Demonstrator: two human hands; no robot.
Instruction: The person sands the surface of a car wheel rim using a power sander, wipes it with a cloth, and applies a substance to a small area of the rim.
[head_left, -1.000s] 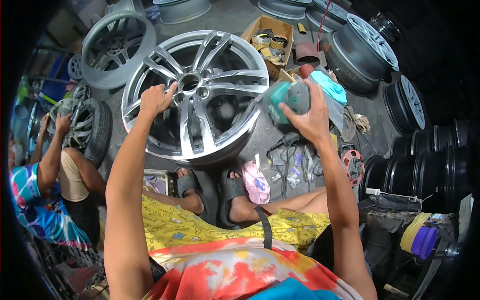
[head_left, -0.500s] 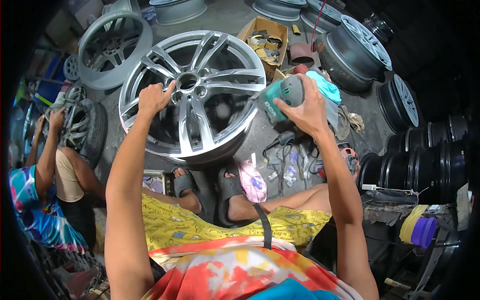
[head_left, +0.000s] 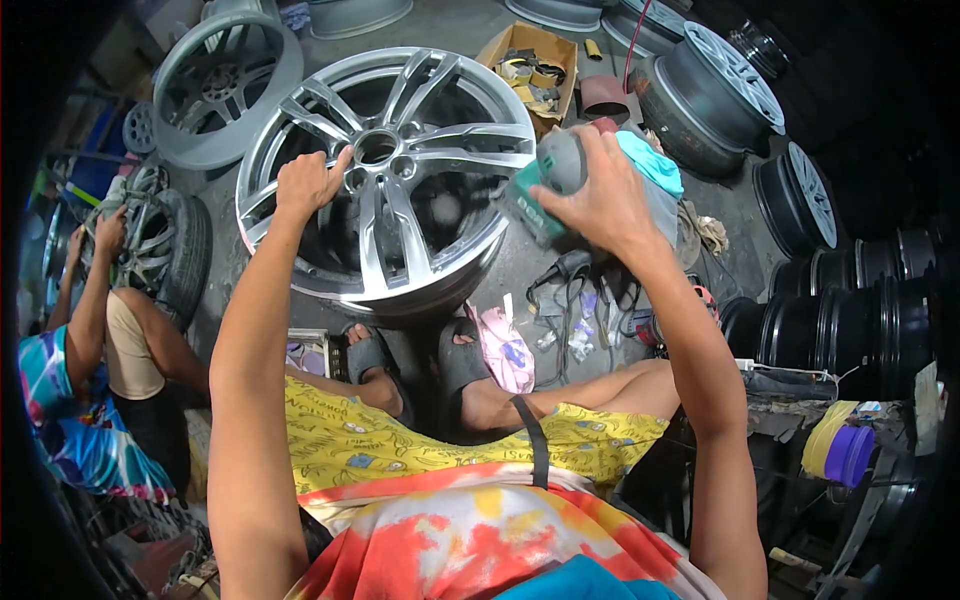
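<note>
A silver alloy wheel [head_left: 395, 265] lies face up before me, with twin spokes and an open centre hole. My left hand [head_left: 308, 188] is closed on one of its spokes, left of the hub, thumb raised toward the centre. My right hand [head_left: 605, 200] grips a teal and grey power sander [head_left: 532, 200] at the wheel's right edge; the sander is slightly blurred, and I cannot tell whether it touches the rim. Below it, dark cords [head_left: 560, 280] and small plastic bits lie on the floor, beside a pink cloth [head_left: 505, 350] near my sandaled feet.
A co-worker [head_left: 100, 400] sits at left, hands on another wheel. A grey rim [head_left: 175, 80] stands behind. A cardboard box [head_left: 550, 50], cyan cloth [head_left: 650, 160] and wheel on a tyre [head_left: 690, 115] are at back right. Black rims [head_left: 840, 340] line the right.
The sander has moved slightly left and its grey top has tilted, with my right hand shifting along with it. My left hand stays on the spoke. The wheel appears slightly higher in view.
</note>
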